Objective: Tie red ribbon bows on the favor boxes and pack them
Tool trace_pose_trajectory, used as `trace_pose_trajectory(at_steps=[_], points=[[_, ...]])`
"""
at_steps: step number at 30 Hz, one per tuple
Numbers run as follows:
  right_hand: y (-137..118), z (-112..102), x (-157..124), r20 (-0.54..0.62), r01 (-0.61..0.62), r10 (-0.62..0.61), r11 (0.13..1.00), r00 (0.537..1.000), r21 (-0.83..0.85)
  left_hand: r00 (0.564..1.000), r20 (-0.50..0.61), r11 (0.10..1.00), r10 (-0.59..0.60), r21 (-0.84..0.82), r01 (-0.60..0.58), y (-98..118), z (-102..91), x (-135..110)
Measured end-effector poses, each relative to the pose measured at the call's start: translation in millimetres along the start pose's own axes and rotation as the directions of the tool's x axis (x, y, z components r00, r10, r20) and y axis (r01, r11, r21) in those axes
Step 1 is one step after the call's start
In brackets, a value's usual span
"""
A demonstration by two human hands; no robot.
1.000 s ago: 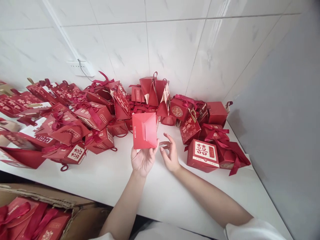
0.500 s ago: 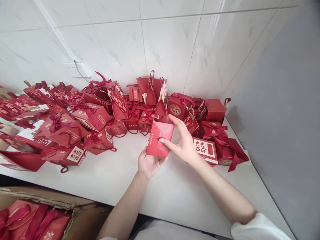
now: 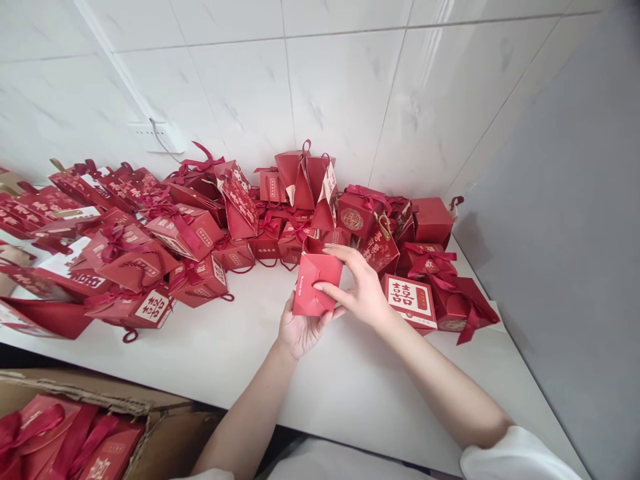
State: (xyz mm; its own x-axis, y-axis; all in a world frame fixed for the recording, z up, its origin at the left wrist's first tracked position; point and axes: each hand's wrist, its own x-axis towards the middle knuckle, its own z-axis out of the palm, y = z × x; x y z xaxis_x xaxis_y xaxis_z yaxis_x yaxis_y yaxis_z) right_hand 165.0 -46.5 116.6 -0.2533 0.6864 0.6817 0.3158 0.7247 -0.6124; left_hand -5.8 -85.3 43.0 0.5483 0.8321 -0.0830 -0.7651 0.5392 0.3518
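Observation:
Both of my hands hold a small red paper gift box (image 3: 314,283) above the white tabletop (image 3: 240,347). My left hand (image 3: 300,330) cups it from below, palm up. My right hand (image 3: 360,287) grips its right side, thumb pressed on the front fold and fingers over the top edge. The box's flaps look partly folded.
Many finished red gift boxes with ribbons (image 3: 185,230) are piled along the tiled wall (image 3: 340,93), with a double-happiness box (image 3: 411,301) just right of my hands. A cardboard carton (image 3: 75,427) with flat red boxes sits at the lower left. A grey panel (image 3: 565,227) closes the right side.
My right hand came from beside the box to grip it. The box dropped lower, shifted right and its flaps were folded inward.

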Motion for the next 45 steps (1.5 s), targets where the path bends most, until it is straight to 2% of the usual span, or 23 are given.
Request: trace_pose_trajectory(at_steps=[3, 5, 6, 8, 10, 12, 15, 18, 19, 21, 22, 23, 25, 27, 29, 32, 34, 36, 38, 42, 45], points=[[-3.6, 0.0, -1.5, -0.030, 0.042, -0.044, 0.998, 0.999, -0.052, 0.999, -0.053, 1.000, 0.012, 0.020, -0.011, -1.7, -2.0, 0.4], [-4.5, -0.8, -3.0, -0.035, 0.049, -0.052, 0.995, 0.998, -0.088, 0.983, -0.147, 0.992, 0.113, 0.073, -0.103, -2.0, 1.4, 1.2], [-4.5, -1.4, -3.7, -0.023, 0.045, -0.048, 0.993, 0.999, -0.108, 0.957, -0.207, 0.976, 0.202, 0.125, -0.179, -1.3, 4.5, 1.6], [-4.2, -2.6, -4.8, 0.027, 0.015, -0.011, 0.988, 1.000, -0.153, 0.870, -0.279, 0.899, 0.406, 0.296, -0.324, 2.0, 12.3, 2.2], [-3.8, -3.0, -5.5, 0.090, -0.054, 0.073, 0.980, 0.993, -0.193, 0.778, -0.255, 0.771, 0.575, 0.487, -0.410, 7.6, 19.3, 2.4], [-3.0, -2.0, -6.2, 0.141, -0.141, 0.175, 0.965, 0.975, -0.220, 0.724, -0.177, 0.652, 0.667, 0.609, -0.452, 14.1, 22.9, 2.8], [-0.6, 0.3, -8.2, 0.232, -0.230, 0.291, 0.939, 0.928, -0.257, 0.670, -0.154, 0.577, 0.727, 0.666, -0.473, 22.7, 19.8, 3.7], [3.0, -1.1, -10.1, 0.412, -0.220, 0.384, 0.894, 0.826, -0.391, 0.617, -0.240, 0.557, 0.750, 0.732, -0.392, 30.1, 10.4, 1.9], [3.9, -2.8, -10.2, 0.460, -0.200, 0.407, 0.878, 0.789, -0.435, 0.612, -0.253, 0.545, 0.750, 0.760, -0.354, 32.5, 7.0, 0.3], [3.8, -7.7, -9.2, 0.504, -0.172, 0.440, 0.853, 0.743, -0.492, 0.627, -0.234, 0.510, 0.743, 0.805, -0.304, 37.4, 1.1, -3.8], [2.4, -10.5, -8.2, 0.490, -0.174, 0.450, 0.843, 0.747, -0.509, 0.640, -0.203, 0.484, 0.741, 0.823, -0.298, 39.7, -1.1, -5.9], [0.0, -13.4, -6.9, 0.452, -0.185, 0.452, 0.835, 0.769, -0.519, 0.652, -0.164, 0.452, 0.740, 0.839, -0.302, 41.7, -2.6, -7.7], [-7.3, -18.3, -4.0, 0.338, -0.208, 0.410, 0.841, 0.847, -0.499, 0.669, -0.082, 0.378, 0.739, 0.872, -0.311, 44.8, -2.9, -9.9], [-16.2, -20.7, -1.2, 0.220, -0.172, 0.273, 0.905, 0.936, -0.390, 0.691, -0.023, 0.312, 0.722, 0.903, -0.295, 46.8, 0.5, -10.4], [-23.9, -20.1, 0.8, 0.190, -0.019, 0.071, 0.966, 0.979, -0.259, 0.727, 0.016, 0.258, 0.687, 0.929, -0.264, 48.1, 7.4, -10.0], [-29.0, -15.7, 2.6, 0.265, 0.222, -0.172, 0.960, 0.949, -0.172, 0.776, 0.120, 0.122, 0.620, 0.961, -0.247, 49.4, 21.5, -9.5], [-27.7, -13.7, 3.1, 0.293, 0.267, -0.211, 0.949, 0.932, -0.167, 0.803, 0.148, 0.059, 0.577, 0.973, -0.222, 50.5, 29.8, -9.5], [-24.2, -14.9, 3.7, 0.289, 0.246, -0.195, 0.957, 0.937, -0.153, 0.822, 0.119, 0.061, 0.556, 0.981, -0.183, 52.3, 34.0, -9.6], [-20.1, -19.5, 4.3, 0.289, 0.211, -0.168, 0.969, 0.942, -0.125, 0.832, 0.070, 0.103, 0.551, 0.983, -0.150, 55.0, 32.9, -9.5], [-12.8, -32.1, 4.9, 0.352, 0.119, -0.078, 0.988, 0.933, -0.098, 0.838, -0.030, 0.236, 0.545, 0.964, -0.119, 61.0, 19.2, -7.8], [-9.0, -38.8, 4.2, 0.399, 0.036, -0.005, 0.997, 0.917, -0.071, 0.838, -0.061, 0.324, 0.543, 0.935, -0.142, 61.8, 7.7, -5.5]])
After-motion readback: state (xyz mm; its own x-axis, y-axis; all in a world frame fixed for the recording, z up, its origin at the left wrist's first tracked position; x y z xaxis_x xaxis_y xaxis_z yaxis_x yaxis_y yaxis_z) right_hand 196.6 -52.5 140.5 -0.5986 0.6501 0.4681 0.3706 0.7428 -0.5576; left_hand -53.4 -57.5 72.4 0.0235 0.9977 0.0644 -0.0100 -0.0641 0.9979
